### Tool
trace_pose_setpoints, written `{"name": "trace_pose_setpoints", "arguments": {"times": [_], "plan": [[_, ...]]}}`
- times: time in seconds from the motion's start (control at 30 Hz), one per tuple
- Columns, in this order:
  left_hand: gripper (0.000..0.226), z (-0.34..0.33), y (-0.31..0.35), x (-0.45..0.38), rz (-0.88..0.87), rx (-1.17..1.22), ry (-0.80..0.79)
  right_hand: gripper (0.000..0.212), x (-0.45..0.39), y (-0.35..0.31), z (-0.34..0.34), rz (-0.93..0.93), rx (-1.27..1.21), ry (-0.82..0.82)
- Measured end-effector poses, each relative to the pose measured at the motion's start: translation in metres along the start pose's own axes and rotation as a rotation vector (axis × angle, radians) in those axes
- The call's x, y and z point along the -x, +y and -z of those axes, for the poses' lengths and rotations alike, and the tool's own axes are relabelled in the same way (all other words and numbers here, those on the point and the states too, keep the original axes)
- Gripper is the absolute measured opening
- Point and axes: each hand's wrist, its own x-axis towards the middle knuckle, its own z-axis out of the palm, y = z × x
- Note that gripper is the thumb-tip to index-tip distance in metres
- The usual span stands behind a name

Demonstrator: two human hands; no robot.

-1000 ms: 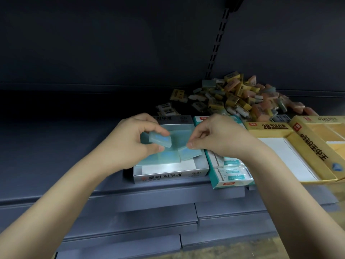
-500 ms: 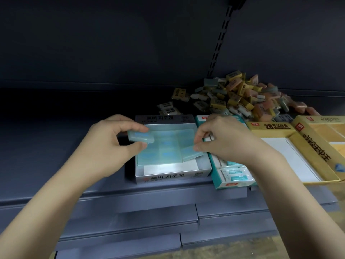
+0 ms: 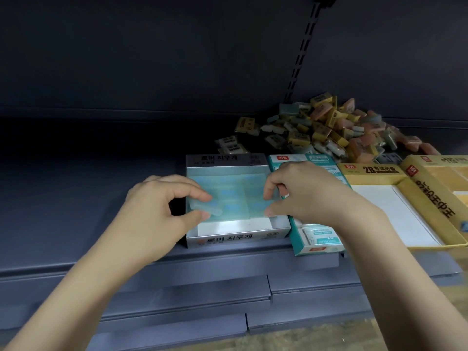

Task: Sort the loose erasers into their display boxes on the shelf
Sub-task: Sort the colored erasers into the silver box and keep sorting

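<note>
Left hand [image 3: 162, 211]: thumb and forefinger pinch a pale blue eraser [image 3: 205, 208] at the silver box's [image 3: 235, 239] left edge, frame centre.
Right hand [image 3: 304, 193]: fingertips pinch another blue eraser [image 3: 258, 206] inside that box.
Loose erasers [image 3: 329, 130]: heaped upper right.

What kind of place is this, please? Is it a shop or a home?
Most likely a stationery shop aisle. Printed display boxes, such as the silver one, line a dark metal shelf hung from a slotted upright, with a heap of wrapped erasers behind.

Dark back panel [image 3: 152, 59] looms behind, a slotted upright [image 3: 302, 49] runs up it, wood-look floor [image 3: 316, 338] shows below.
</note>
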Motion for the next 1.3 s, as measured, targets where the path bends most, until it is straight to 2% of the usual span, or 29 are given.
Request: {"name": "trace_pose_setpoints", "arguments": {"times": [0.1, 0.2, 0.4, 0.5, 0.67, 0.83, 1.0, 1.2, 1.3], "plan": [[0.013, 0.004, 0.003, 0.003, 0.013, -0.086, -0.031, 0.013, 0.000, 0.000, -0.001, -0.005, -0.048, 0.000], [0.019, 0.006, 0.006, 0.005, 0.042, -0.226, -0.070, 0.003, 0.003, 0.000, 0.000, -0.001, -0.103, 0.018], [0.012, 0.011, 0.008, 0.003, 0.004, -0.290, -0.231, 0.007, 0.005, 0.001, 0.000, 0.008, -0.118, 0.039], [0.009, 0.009, 0.008, 0.003, 0.018, -0.308, -0.255, 0.007, 0.006, 0.001, 0.000, 0.009, -0.128, 0.035], [0.018, 0.007, 0.008, 0.000, 0.010, -0.303, -0.227, 0.007, 0.005, 0.001, 0.000, 0.006, -0.135, 0.039], [0.020, 0.009, 0.013, -0.012, 0.098, -0.302, -0.235, 0.006, 0.005, 0.001, 0.000, 0.002, -0.142, 0.034], [0.030, 0.001, 0.019, -0.021, 0.110, -0.418, -0.222, 0.006, 0.005, 0.002, 0.000, 0.006, -0.144, 0.030], [0.051, 0.003, 0.023, -0.028, 0.193, -0.547, -0.286, 0.006, 0.003, 0.005, -0.002, 0.025, -0.138, 0.028], [0.051, 0.005, 0.026, -0.030, 0.171, -0.550, -0.251, 0.010, 0.002, 0.008, -0.002, 0.054, -0.135, 0.046]]}}
